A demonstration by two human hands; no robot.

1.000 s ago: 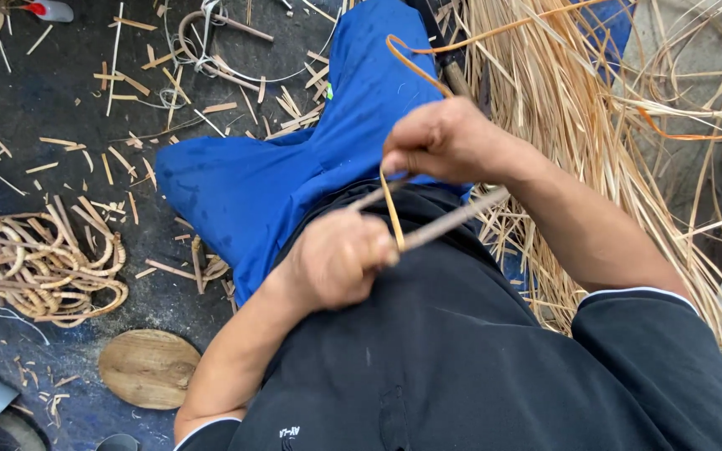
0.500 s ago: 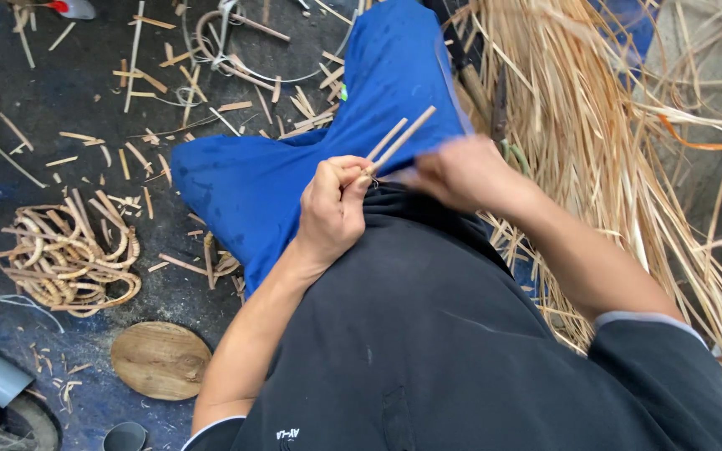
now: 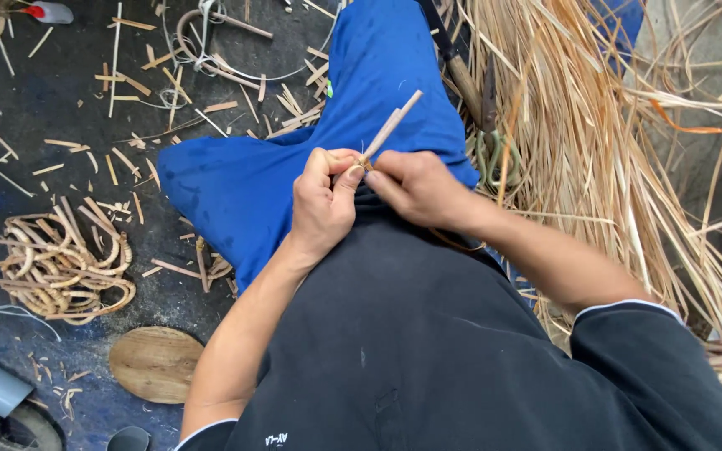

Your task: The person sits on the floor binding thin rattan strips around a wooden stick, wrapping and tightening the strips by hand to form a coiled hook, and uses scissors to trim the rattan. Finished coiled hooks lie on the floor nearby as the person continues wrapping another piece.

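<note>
Hands have drawn closer together than half a second ago, and the pair of thin cane sticks (image 3: 389,127) they hold now juts up and to the right from a lower spot over the blue cloth (image 3: 294,167) on the lap; a second ago the hands were apart, with a strip stretched between them. On the left, on the dark floor (image 3: 52,92), the coil of curled cane offcuts (image 3: 60,259) lies where it lay, and near it, closer in, the round wooden disc (image 3: 156,363) rests flat. Short cane scraps (image 3: 127,83) are scattered further off. At centre, the left hand (image 3: 323,205) has its fingers closed around the lower end of the sticks, thumb pressed against them. Touching it on the right, the right hand (image 3: 415,188) pinches the same end with closed fingers. Far right, a loose heap of long pale cane strips (image 3: 578,142) spreads across the floor, with a dark-handled tool (image 3: 461,75) lying at its left edge, beside the blue cloth.
</note>
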